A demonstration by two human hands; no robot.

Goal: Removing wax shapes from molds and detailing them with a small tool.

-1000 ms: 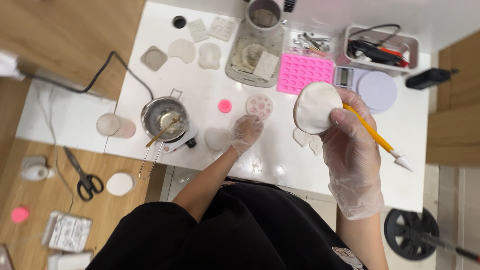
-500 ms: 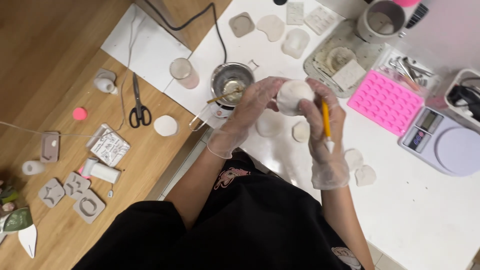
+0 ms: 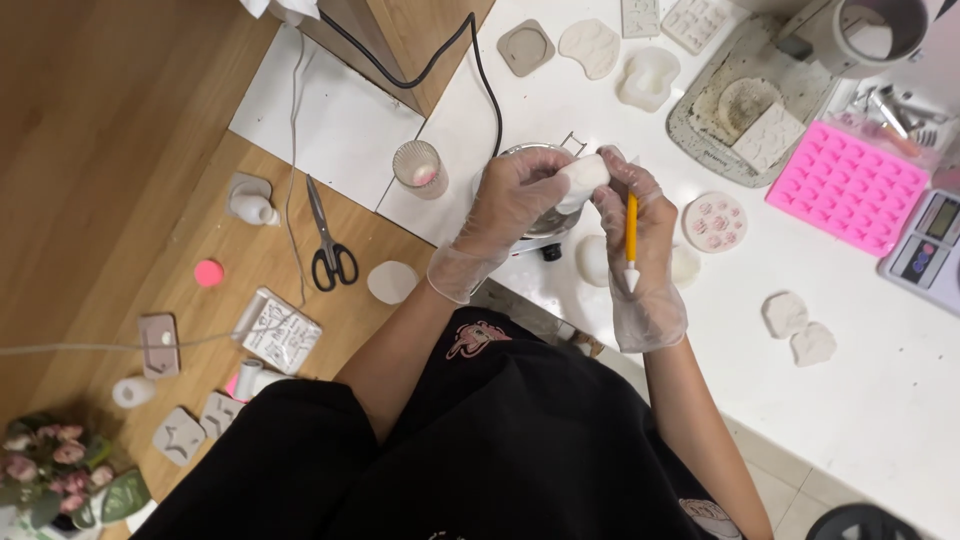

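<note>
Both my hands wear thin clear gloves and meet over a small metal pot (image 3: 545, 215) at the white table's edge. My left hand (image 3: 505, 215) grips a white round mould piece (image 3: 583, 176) from the left. My right hand (image 3: 640, 250) touches the same piece from the right with its fingertips. A yellow tool with a white tip (image 3: 631, 240) is held along that hand's palm, pointing down. The pot is mostly hidden under my hands.
A pink silicone mould (image 3: 848, 185), a small scale (image 3: 925, 252), a grey tray (image 3: 745, 110) and several white casts lie on the white table (image 3: 880, 390). On the wooden floor are scissors (image 3: 328, 240), a small glass cup (image 3: 420, 165) and more moulds. A black cable (image 3: 440, 55) runs to the pot.
The view has swung right and down. My left hand left the table and joined my right hand on the white piece, which now sits over the pot.
</note>
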